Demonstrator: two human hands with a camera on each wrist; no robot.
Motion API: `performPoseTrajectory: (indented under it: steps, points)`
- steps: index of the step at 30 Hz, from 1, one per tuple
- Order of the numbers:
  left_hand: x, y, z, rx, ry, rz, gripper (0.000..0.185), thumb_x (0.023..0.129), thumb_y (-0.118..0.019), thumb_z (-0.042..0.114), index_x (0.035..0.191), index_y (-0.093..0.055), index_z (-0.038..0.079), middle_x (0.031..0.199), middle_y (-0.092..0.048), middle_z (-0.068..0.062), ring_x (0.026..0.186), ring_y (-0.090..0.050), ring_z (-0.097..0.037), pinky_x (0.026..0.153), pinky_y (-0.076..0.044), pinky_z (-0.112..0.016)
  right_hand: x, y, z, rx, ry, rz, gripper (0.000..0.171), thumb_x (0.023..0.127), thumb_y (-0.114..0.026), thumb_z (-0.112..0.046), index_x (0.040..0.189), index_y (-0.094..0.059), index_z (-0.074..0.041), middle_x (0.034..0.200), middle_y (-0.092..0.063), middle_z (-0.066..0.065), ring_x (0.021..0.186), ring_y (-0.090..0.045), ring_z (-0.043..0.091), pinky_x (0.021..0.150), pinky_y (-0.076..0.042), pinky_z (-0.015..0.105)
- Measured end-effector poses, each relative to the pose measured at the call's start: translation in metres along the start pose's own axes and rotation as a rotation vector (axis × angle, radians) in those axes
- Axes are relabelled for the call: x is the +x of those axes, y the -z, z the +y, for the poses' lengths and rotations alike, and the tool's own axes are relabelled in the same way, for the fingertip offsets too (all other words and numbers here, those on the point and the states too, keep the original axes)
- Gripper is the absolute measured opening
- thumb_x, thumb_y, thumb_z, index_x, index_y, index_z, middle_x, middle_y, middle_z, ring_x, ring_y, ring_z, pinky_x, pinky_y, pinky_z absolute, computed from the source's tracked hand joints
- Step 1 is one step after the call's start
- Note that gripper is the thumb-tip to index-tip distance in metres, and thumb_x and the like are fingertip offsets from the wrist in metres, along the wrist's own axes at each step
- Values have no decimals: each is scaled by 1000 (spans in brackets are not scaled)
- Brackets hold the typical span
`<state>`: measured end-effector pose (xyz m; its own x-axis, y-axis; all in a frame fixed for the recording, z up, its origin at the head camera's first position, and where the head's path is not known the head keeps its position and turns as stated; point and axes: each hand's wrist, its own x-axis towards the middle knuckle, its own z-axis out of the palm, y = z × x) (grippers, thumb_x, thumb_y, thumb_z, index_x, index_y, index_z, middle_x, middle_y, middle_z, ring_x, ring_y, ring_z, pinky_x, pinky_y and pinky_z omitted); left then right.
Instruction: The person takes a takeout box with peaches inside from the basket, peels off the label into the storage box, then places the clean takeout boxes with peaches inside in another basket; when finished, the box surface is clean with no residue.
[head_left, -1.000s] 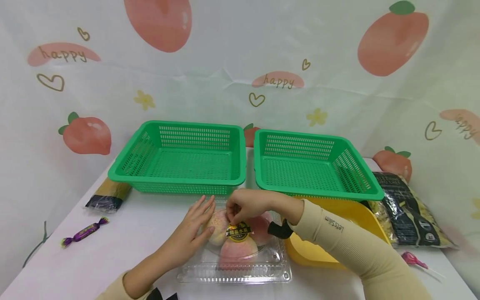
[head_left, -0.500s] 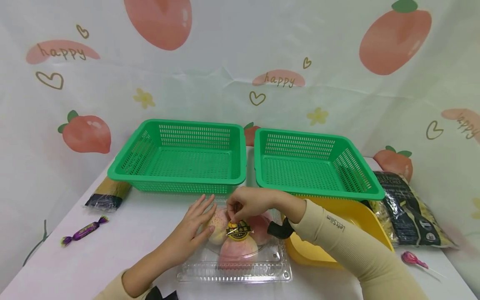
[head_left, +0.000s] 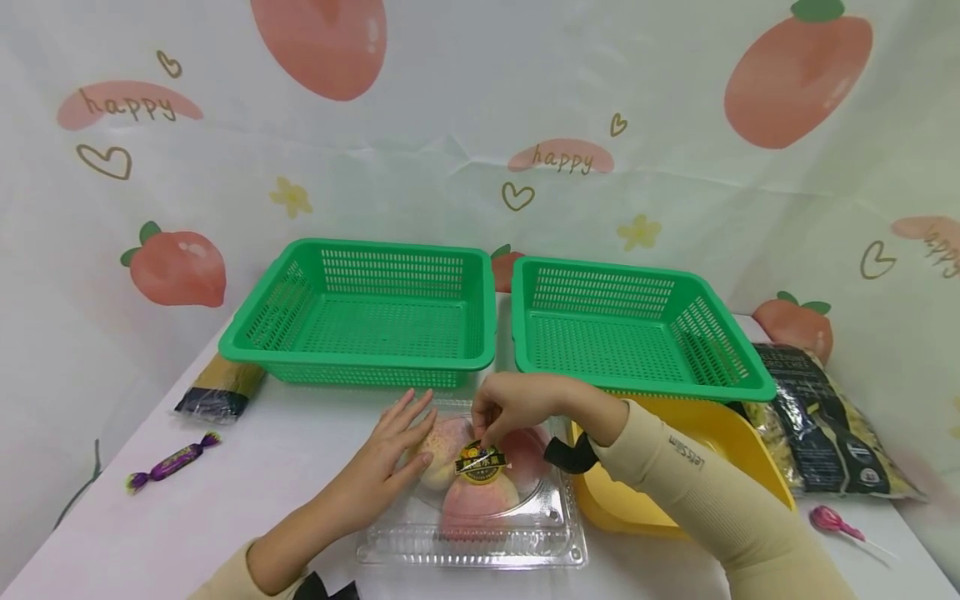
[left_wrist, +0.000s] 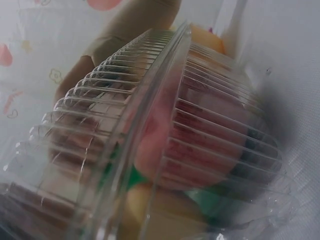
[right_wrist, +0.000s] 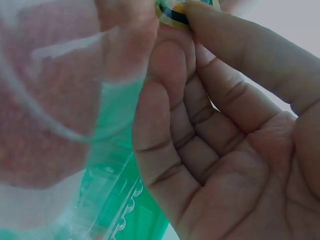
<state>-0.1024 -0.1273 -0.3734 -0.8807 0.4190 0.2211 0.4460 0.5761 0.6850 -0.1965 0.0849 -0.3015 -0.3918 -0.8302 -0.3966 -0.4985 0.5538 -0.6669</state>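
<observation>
right hand (head_left: 517,406) pinches the label sticker (head_left: 480,461) atop a clear peach box (head_left: 472,533), left hand (head_left: 390,454) flat at its 9 o'clock side.

Clear ribbed clamshell box (left_wrist: 165,125) close-up, pink fruit (left_wrist: 200,150) inside, beige sleeve (left_wrist: 125,30) behind, white tbl.

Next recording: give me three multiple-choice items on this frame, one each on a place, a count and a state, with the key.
1. Where does the purple wrapped candy lie?
A. in a basket
B. on the table, left of the clear box
C. on the yellow tray

2. How many green baskets stand on the table?
A. one
B. two
C. three

3. What is the right hand doing?
A. pinching the sticker on the clear box
B. lying flat on the table
C. holding a lollipop

Key: 1 B, it lies on the table at the far left; 2 B, two side by side; 3 A, its fingertips meet at the sticker's edge.
</observation>
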Motion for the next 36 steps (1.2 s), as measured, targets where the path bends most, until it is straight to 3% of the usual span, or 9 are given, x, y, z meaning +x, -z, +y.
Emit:
performPoseTrajectory:
  steps: [14, 32, 36]
  points:
    - [1, 1, 1, 20, -26, -2, 49, 95, -53, 21, 136, -42, -3, 154, -23, -10, 143, -11, -38, 110, -7, -64, -4, 1, -2, -79, 3, 5, 10, 88, -62, -8, 80, -61, -3, 71, -60, -3, 64, -51, 0, 60, -45, 13]
    - [1, 0, 1, 35, -22, 4, 48, 94, -53, 18, 135, -43, -5, 154, -24, -10, 143, -12, -37, 110, -9, -64, -10, 10, 7, 45, 14, 22, 9, 90, -58, -5, 81, -59, -2, 72, -56, -3, 64, -51, 4, 61, -46, 16]
    - [0, 0, 0, 37, -23, 10, 48, 94, -53, 18, 135, -43, -4, 154, -24, -10, 143, -12, -36, 110, -10, -63, -19, 13, 9, 68, 9, 59, 9, 89, -58, -5, 80, -60, -1, 71, -59, -2, 64, -53, 6, 63, -49, 24]
